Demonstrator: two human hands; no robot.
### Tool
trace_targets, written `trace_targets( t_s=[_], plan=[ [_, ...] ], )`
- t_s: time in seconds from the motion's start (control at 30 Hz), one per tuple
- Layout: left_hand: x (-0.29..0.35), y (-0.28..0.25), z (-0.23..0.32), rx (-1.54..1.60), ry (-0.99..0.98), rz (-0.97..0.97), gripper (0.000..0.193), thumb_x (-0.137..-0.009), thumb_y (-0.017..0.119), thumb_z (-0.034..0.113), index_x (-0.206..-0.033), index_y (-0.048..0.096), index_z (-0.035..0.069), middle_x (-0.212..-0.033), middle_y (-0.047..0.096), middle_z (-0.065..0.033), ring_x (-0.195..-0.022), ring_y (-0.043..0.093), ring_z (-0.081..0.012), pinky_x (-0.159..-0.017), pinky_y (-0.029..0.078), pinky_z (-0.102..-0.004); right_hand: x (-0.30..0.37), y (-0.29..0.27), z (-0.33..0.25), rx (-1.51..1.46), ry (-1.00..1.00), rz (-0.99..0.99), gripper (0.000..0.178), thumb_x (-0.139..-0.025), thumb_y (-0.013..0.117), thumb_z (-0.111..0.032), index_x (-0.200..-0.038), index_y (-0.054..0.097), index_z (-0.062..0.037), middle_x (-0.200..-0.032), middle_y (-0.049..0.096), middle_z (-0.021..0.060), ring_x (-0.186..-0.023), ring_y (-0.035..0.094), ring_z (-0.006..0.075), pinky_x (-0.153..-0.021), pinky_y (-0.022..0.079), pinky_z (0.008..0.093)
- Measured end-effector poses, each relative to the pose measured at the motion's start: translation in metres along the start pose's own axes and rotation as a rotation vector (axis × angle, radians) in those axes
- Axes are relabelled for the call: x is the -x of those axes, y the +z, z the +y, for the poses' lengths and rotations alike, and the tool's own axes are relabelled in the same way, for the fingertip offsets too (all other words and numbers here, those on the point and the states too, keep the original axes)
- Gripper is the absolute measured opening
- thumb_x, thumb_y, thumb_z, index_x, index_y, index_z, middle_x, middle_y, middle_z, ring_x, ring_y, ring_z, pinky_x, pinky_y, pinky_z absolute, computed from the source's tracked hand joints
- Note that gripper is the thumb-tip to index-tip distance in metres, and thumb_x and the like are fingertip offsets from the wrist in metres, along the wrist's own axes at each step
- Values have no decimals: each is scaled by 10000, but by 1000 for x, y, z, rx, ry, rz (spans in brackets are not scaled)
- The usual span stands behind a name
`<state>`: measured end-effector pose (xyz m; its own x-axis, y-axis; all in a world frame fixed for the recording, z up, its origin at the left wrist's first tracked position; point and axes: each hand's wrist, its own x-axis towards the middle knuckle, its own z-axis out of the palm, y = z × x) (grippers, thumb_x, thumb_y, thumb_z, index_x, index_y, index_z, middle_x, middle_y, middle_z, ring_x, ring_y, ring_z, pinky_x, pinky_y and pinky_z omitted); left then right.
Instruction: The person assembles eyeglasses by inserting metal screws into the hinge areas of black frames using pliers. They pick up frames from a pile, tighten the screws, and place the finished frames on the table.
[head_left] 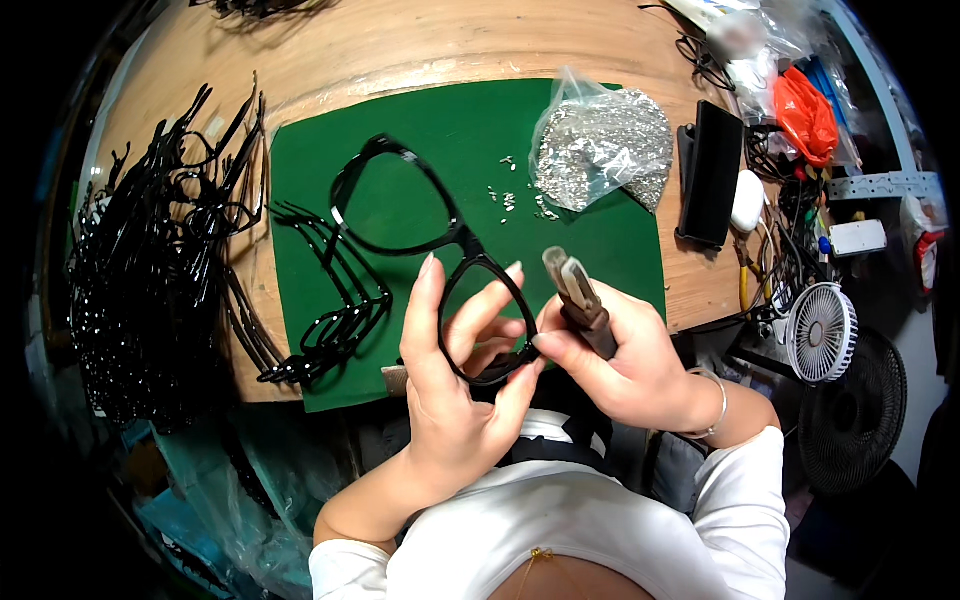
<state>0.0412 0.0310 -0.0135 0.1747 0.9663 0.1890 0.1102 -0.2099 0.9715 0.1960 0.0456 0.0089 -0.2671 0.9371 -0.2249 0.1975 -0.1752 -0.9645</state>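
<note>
A black eyeglass frame front point(465, 238) with two round rims and no temples is tilted over the green mat point(480, 125). My left hand point(440, 400) holds it by the nearer rim, with fingers on both sides of the ring. In my right hand point(635, 370) is a pair of pliers point(588, 315) with metal jaws pointing up and away from me. The right thumb and fingertip meet the nearer rim's right side; whether they pinch a small part there, I cannot make out. Tiny silver pieces point(508, 200) lie scattered beyond my hands, beside a clear bag of silver pieces point(590, 150).
Several black glasses parts point(345, 325) lie at the mat's left edge. A large heap of black frames point(150, 290) covers the table's left side. On the right are a black case point(712, 175), a white mouse point(747, 200), cables, a red bag point(803, 115) and a white fan point(820, 330).
</note>
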Motion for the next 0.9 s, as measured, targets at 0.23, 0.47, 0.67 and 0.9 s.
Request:
trace_targets(
  t_s=[0.23, 0.47, 0.67, 0.9],
  plan=[
    [-2, 5, -3, -26, 17, 42, 862, -677, 622, -108, -1324, 60, -10, -1181, 473, -215, -886, 581, -203, -728, 519, -248, -4, 2, 8, -320, 100, -54, 191, -844, 581, -180, -868, 490, -13, -746, 511, 1, -657, 452, 44, -577, 391, 199],
    [-11, -9, 15, 463, -337, -131, 883, -706, 598, -113, -1342, 15, 72, -1213, 456, -197, -1057, 495, -216, -824, 497, -324, -10, -10, -9, -429, 289, -305, 187, -858, 562, -209, -842, 486, -38, -767, 487, -21, -700, 432, 44, -624, 389, 207],
    [-9, -22, 22, 603, -426, -76, 909, -682, 610, -133, -1345, 21, 68, -1215, 456, -214, -954, 572, -224, -764, 513, -321, -3, -26, -13, -243, 219, -350, 202, -856, 557, -231, -860, 523, -32, -723, 500, -22, -664, 439, 46, -604, 392, 208],
    [-8, -35, 18, 557, -372, -223, 862, -730, 562, -129, -1330, -26, 62, -1239, 411, -256, -940, 587, -223, -795, 484, -292, -3, -29, -25, 165, 244, -747, 377, -874, 483, -322, -987, 508, 37, -705, 561, 168, -638, 560, 258, -592, 437, 351]
  ],
)
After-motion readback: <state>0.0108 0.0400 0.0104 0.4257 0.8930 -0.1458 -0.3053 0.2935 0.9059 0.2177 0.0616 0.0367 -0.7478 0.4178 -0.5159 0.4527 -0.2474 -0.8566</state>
